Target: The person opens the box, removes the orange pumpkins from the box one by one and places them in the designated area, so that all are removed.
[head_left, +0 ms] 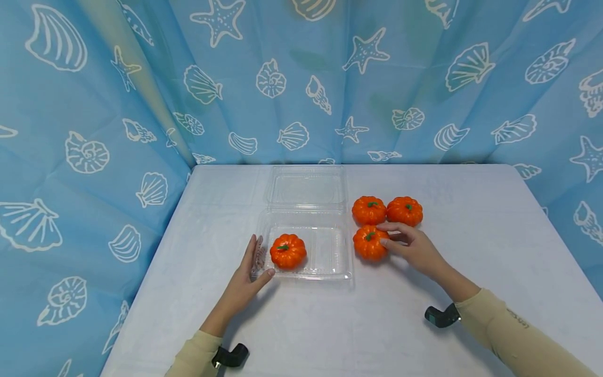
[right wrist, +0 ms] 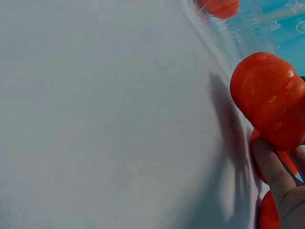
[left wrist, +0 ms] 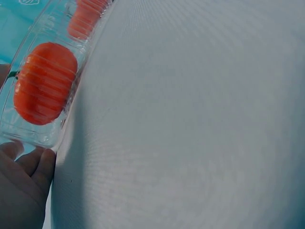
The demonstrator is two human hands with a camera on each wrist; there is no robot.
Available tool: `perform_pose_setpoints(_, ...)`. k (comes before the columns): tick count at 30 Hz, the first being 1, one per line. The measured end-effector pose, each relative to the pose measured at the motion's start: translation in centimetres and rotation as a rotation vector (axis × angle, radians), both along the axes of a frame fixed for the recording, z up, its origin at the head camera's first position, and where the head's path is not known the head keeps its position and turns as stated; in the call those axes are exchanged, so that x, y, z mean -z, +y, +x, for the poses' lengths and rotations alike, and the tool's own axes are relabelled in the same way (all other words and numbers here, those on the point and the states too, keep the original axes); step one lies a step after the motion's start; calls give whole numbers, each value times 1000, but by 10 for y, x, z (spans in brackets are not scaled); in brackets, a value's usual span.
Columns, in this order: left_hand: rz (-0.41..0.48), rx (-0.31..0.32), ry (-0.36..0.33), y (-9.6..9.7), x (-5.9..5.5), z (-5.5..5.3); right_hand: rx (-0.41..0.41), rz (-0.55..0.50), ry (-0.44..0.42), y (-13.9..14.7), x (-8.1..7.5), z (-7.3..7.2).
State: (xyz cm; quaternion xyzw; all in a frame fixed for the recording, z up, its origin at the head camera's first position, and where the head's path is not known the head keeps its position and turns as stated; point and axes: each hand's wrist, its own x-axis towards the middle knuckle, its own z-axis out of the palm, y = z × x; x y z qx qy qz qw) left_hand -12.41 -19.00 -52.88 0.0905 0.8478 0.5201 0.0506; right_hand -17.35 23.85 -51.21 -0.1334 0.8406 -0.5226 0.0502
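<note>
An orange toy pumpkin [head_left: 288, 252] with a green stem sits in the left part of a clear plastic clamshell box [head_left: 330, 275]. My left hand [head_left: 245, 283] rests against the box's left wall, fingers extended along it and thumb by the front corner. In the left wrist view those fingers [left wrist: 42, 167] touch the end wall. At the right of the box, my right hand [head_left: 414, 251] pinches a second pumpkin [head_left: 369, 244] between thumb and fingers. This pumpkin [right wrist: 269, 98] hangs above the table, its shadow beneath it in the right wrist view.
Two more pumpkins, one [head_left: 369, 210] beside the other [head_left: 405, 211], stand on the white-covered table [head_left: 301, 330] behind the held one. The box's lid [head_left: 307, 188] lies folded back. A blue shell-print curtain [head_left: 301, 99] hangs behind the table and at both sides.
</note>
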Motion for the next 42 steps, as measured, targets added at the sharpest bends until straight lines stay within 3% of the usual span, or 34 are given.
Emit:
perform_pose_setpoints(8, -17, -4, -7, 0, 0, -1, 14, 33, 5, 3, 3, 1)
perform_pose_setpoints(16, -19, -7, -14, 0, -1, 0, 41, 30, -87, 10, 8, 2)
perform_pose_setpoints(33, -27, -6, -3, 1, -1, 0, 47, 31, -56, 10, 11, -1)
perform_pose_setpoints(42, -25, 0, 10, 2, -4, 1, 35, 20, 4, 12, 7, -1)
